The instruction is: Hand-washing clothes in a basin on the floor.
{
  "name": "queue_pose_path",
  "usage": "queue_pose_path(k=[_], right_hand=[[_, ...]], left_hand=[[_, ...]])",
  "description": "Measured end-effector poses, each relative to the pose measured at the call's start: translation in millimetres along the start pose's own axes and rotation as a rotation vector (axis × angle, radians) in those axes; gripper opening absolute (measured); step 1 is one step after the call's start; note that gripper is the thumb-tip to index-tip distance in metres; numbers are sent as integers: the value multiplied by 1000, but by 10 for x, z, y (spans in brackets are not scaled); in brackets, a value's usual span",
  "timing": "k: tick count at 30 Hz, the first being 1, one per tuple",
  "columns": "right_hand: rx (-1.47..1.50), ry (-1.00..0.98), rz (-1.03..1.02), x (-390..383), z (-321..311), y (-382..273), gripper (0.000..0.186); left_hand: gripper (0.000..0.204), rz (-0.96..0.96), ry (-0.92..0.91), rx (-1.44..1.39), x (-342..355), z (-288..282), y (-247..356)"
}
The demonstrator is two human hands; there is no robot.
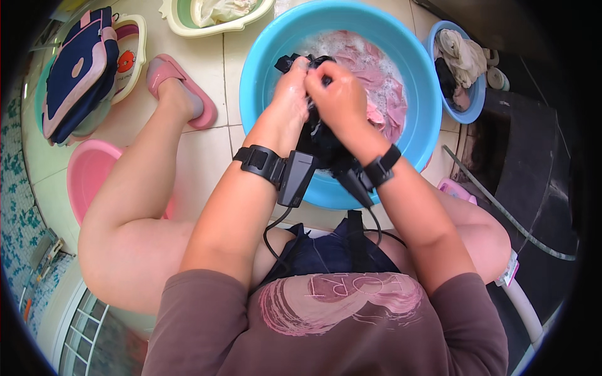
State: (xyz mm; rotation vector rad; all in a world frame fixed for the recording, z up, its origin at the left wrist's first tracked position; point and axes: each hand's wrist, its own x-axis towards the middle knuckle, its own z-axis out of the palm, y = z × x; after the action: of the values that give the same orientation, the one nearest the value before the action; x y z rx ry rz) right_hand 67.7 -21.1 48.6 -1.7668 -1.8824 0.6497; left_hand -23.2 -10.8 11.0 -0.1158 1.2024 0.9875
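Observation:
A black wet garment is bunched between my two hands over a large blue basin. My left hand is closed on it at the left, wet and with some suds on the skin. Right beside it, my right hand is curled in a fist around another part of the cloth. The garment hangs down toward the near side of the basin, partly hidden by my wrists and the devices strapped to them. Behind my hands, pink cloth lies in foamy water. What kind of garment the black one is, I cannot tell.
At the right stands a smaller blue basin with white and dark clothes. A green-and-cream basin holds pale cloth at the back. On the left are a navy-and-pink backpack and a pink basin. A grey hose runs along the right.

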Motion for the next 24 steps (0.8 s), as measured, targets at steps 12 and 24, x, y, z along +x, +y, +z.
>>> queue_pose_path(k=[12,24], right_hand=[[-540,-536,-191,149,375,570,67],[529,-311,96,81,-709,-284,20]], left_hand=[[85,-76,146,145,-72,-148,159],[60,-241,-119,-68,-47,67,260]])
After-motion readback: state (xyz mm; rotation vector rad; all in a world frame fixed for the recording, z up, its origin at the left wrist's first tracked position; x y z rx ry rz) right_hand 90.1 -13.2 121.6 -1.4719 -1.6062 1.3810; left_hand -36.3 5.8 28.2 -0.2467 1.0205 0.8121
